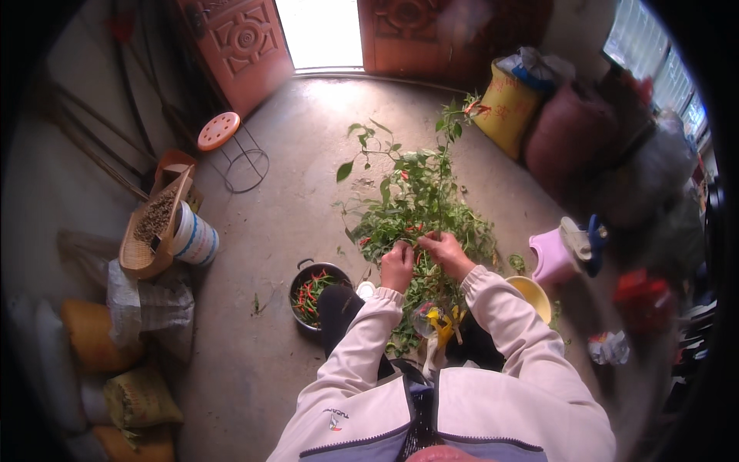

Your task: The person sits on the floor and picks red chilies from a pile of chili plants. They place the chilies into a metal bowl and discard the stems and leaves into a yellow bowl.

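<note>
My right hand (pixel 449 255) grips the stem of a leafy chili pepper plant (pixel 443 173), which stands up above the pile. Close beside it, my left hand (pixel 397 268) has its fingers bent in at the foliage; whether something is pinched there is hidden. Under both hands spreads a heap of cut green chili plants (pixel 375 222), with a few red chilies among the leaves. By my left knee a dark metal pot (pixel 293 309) with a side handle holds red and green chilies (pixel 314 291). A yellow bowl (pixel 534 294) shows partly past my right forearm.
An orange-topped stool (pixel 219 131) stands ahead to the left. A woven basket (pixel 135 254) and white bucket (pixel 196 237) line the left side, near filled sacks (pixel 144 395). On the right are a pink plastic stool (pixel 551 257), a yellow sack (pixel 505 110) and a crumpled wrapper (pixel 609 347).
</note>
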Demonstrator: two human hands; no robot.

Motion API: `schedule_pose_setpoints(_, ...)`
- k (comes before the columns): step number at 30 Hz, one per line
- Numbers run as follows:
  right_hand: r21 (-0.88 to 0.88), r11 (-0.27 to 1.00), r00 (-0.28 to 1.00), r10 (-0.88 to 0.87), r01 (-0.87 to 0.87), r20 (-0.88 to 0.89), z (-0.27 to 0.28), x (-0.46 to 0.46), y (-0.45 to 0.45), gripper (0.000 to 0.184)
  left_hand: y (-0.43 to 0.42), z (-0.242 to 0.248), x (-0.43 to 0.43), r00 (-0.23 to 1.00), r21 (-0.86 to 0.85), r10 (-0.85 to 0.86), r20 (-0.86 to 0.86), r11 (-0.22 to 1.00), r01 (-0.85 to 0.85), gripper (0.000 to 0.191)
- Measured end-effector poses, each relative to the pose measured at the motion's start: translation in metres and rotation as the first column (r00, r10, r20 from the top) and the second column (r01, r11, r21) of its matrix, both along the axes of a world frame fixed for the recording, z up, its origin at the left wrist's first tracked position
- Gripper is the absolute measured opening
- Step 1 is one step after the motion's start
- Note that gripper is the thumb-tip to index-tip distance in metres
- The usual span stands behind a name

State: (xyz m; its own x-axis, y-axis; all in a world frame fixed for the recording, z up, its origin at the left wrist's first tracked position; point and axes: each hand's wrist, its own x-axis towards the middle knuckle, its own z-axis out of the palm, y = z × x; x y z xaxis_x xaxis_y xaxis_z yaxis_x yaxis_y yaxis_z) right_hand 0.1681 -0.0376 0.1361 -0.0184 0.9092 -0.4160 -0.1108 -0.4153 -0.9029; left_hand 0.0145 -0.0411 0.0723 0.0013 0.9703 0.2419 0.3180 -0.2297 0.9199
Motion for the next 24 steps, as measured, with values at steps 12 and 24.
schedule_pose_setpoints(12,-0.145,0.968,0.968,0.176,-0.203,-0.181,0.001,0.003,-0.003,0.022,0.001,0.008,-0.004,0.980,0.101,-0.066,-0.186,0.991,0.086,0.010)
schedule_pose_setpoints(24,0.042,0.998,0.996,0.045,-0.042,-0.078,0.011,0.015,0.012,0.017,-0.013,-0.015,-0.031,0.973,-0.371,-0.215,0.081,0.900,0.229,0.017)
